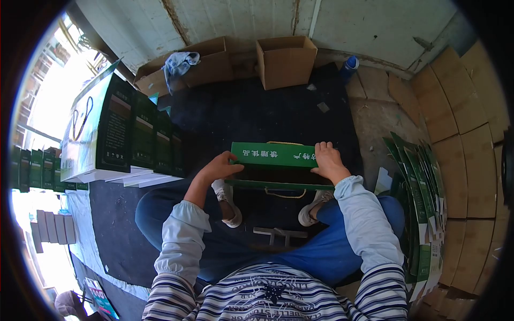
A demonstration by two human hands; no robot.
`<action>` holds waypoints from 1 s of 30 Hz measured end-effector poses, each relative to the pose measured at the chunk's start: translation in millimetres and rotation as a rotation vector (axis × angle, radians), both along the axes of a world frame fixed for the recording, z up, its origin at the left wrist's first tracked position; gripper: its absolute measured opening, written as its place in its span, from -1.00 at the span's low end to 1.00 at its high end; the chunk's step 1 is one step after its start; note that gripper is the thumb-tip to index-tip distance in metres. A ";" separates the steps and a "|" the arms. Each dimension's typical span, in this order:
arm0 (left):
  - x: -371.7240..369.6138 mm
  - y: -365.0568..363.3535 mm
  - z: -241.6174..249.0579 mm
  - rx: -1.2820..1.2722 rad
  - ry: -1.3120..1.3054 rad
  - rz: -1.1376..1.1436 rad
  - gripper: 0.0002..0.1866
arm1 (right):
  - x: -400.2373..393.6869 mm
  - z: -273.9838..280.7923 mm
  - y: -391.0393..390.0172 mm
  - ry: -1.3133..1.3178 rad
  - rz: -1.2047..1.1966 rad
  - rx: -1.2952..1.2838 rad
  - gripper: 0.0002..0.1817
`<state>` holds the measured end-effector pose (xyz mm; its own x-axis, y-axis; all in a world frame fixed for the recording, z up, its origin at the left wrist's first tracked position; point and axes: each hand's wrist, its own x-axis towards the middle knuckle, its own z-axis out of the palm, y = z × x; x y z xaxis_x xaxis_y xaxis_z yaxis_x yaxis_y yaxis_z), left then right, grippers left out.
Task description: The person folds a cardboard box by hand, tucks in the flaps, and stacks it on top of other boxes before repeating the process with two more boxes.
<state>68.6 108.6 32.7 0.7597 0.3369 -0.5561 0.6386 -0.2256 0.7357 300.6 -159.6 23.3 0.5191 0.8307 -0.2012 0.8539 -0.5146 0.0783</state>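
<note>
A green cardboard gift box (292, 154) with white printed characters is between my knees, its top partly open with a dark gap along the near side. One rope handle shows on its far edge and another on its near edge. My left hand (218, 168) grips the left end of the box, thumb and fingers at the corner of the green panel. At the right end, my right hand (329, 162) is closed over the panel's edge, fingers on top and thumb at the near side. The inside of the box is too dark to make out.
Finished-looking green boxes (115, 125) stand in a row at left. Flat green cartons (415, 187) are stacked at right, before piled brown cartons (474, 171). Two open brown boxes, one the right-hand carton (286, 64), a cloth (180, 65) and a blue bottle (349, 65) are ahead.
</note>
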 end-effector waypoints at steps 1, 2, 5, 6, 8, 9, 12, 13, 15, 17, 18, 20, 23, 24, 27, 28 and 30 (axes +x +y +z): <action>-1.8 3.1 -5.8 -0.103 -0.033 0.003 -0.44 | 0.4 -0.4 -0.5 -0.002 0.009 -0.002 -0.21; -2.9 5.2 -9.4 -0.086 -0.031 -0.004 -0.43 | -0.3 0.2 -0.9 -0.003 0.010 0.004 -0.21; -4.2 6.8 -21.1 0.097 -0.002 -0.030 -0.35 | -1.7 0.7 -2.2 -0.002 0.008 0.021 -0.22; -3.3 4.2 -25.7 0.244 0.021 -0.042 -0.30 | -1.6 0.3 -2.3 -0.001 0.006 0.025 -0.22; -2.3 0.9 -32.0 0.395 0.047 -0.040 -0.25 | -2.0 0.4 -2.1 -0.001 0.004 0.029 -0.22; -2.1 -0.2 -33.9 0.398 0.052 -0.028 -0.25 | -2.6 0.7 -2.1 -0.001 0.003 0.028 -0.22; -1.1 1.4 -43.0 0.420 0.065 -0.059 -0.23 | -3.5 2.3 -1.6 -0.007 0.001 0.018 -0.22; -1.1 3.1 -46.5 0.430 0.070 -0.081 -0.22 | -3.6 2.9 -1.1 -0.009 -0.001 0.014 -0.22; 0.6 2.3 -43.5 0.418 0.071 -0.099 -0.22 | -2.7 1.8 -1.2 -0.006 -0.004 0.008 -0.21; 1.4 1.2 -43.2 0.437 0.063 -0.129 -0.22 | -2.5 0.3 -1.6 -0.007 -0.002 0.013 -0.21; 1.3 0.5 -44.5 0.460 0.055 -0.150 -0.22 | -2.4 -0.5 -2.3 -0.010 0.002 0.019 -0.21; 2.0 -0.9 -45.4 0.496 0.047 -0.179 -0.22 | -2.3 -0.7 -2.9 -0.016 0.004 0.026 -0.20; 2.8 -2.8 -45.9 0.534 0.059 -0.194 -0.23 | -3.4 -0.2 -2.4 -0.019 0.002 0.024 -0.20; 3.3 -3.6 -46.8 0.549 0.066 -0.192 -0.23 | -3.6 0.2 -2.2 -0.019 0.003 0.021 -0.20; 4.5 -3.2 -47.7 0.579 0.101 -0.180 -0.24 | -3.4 0.8 0.0 -0.010 -0.002 0.022 -0.20; 5.8 -4.2 -48.3 0.585 0.112 -0.178 -0.25 | -3.2 1.1 -0.8 -0.006 -0.008 0.023 -0.20; 5.7 -4.0 -52.5 0.568 0.091 -0.141 -0.27 | -4.5 5.4 -0.4 0.018 -0.021 0.011 -0.20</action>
<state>74.3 104.6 -19.8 0.7765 0.5000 -0.3834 0.6287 -0.6555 0.4184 296.1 -160.0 28.6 0.5326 0.8220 -0.2017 0.8442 -0.5330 0.0572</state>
